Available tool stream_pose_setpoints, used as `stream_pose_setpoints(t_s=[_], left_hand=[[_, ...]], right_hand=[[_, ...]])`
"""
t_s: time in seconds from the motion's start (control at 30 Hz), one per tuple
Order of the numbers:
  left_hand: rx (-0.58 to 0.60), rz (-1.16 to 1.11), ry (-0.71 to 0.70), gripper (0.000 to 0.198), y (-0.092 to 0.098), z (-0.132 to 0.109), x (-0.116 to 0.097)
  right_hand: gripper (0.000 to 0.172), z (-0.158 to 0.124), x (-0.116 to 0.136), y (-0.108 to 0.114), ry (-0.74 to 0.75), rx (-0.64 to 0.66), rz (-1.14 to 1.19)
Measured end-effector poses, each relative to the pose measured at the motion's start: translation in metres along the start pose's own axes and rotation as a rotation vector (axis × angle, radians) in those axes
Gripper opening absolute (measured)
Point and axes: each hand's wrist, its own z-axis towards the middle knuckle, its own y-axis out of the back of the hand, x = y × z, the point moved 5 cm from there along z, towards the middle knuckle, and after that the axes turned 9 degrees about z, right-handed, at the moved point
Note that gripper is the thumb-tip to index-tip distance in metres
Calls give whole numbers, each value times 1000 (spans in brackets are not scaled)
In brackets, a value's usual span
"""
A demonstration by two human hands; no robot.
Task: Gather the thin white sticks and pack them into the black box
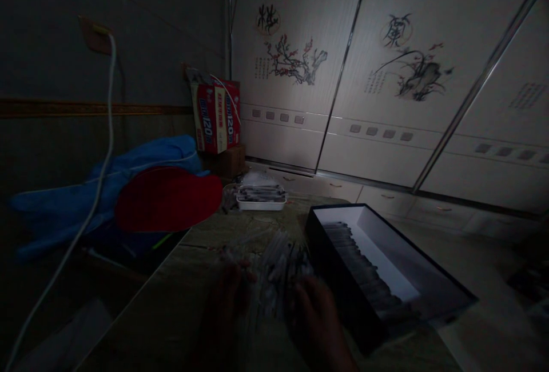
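In dim light, a loose heap of slim, clear and dark-tipped plastic sticks (274,272) lies on the table between my hands; their exact kind is too blurred to tell. My right hand (317,306) curls its fingers around the heap's right side, gripping some of the sticks. At the left side is my left hand (227,292), dark and smeared, its fingers curled in; what they hold is unclear. Just right of my right hand stands an open dark box (347,303) with a white inside, where a long row of similar sticks (358,260) lies along one wall.
A white tray (261,205) of sticks stands at the table's far side. Left are a red round-ended thing (169,200), blue cloth (146,155) and a hanging white cable (110,103). Red printed cartons (217,115) stand before sliding cabinet doors (291,86).
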Motion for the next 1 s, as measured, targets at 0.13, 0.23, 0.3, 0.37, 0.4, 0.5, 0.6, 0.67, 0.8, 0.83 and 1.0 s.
stream_pose_setpoints(t_s=[0.13, 0.23, 0.3, 0.37, 0.4, 0.5, 0.6, 0.67, 0.8, 0.83, 1.0], left_hand=[[24, 246, -190, 34, -7, -6, -5], [57, 507, -522, 25, -18, -14, -10], [112, 625, -731, 29, -26, -20, -8], [161, 705, -824, 35, -31, -23, -1], [168, 740, -839, 37, -32, -22, 3], [183, 835, -818, 40, -34, -19, 14], [184, 846, -815, 41, -34, -17, 16], [114, 797, -824, 40, -31, -17, 11], [-85, 545, -524, 25, -18, -10, 9], [-54, 446, -387, 24, -18, -8, 12], [306, 126, -17, 49, -36, -9, 22]], right_hand=[[47, -26, -12, -2, -71, -63, 33], [47, -43, -27, 2, -117, -163, 11], [43, -51, -32, 7, -87, -212, -16], [40, -55, -31, 10, -27, -212, -68], [38, -55, -30, 10, 0, -189, -103], [39, -53, -25, 4, 68, -140, -192], [39, -48, -24, -2, 137, -118, -214], [41, -43, -26, -3, 168, -106, -213], [42, -33, -29, 4, 192, -112, -200], [41, -31, -28, 5, 196, -96, -193], [31, -33, -14, -3, 229, 71, -170]])
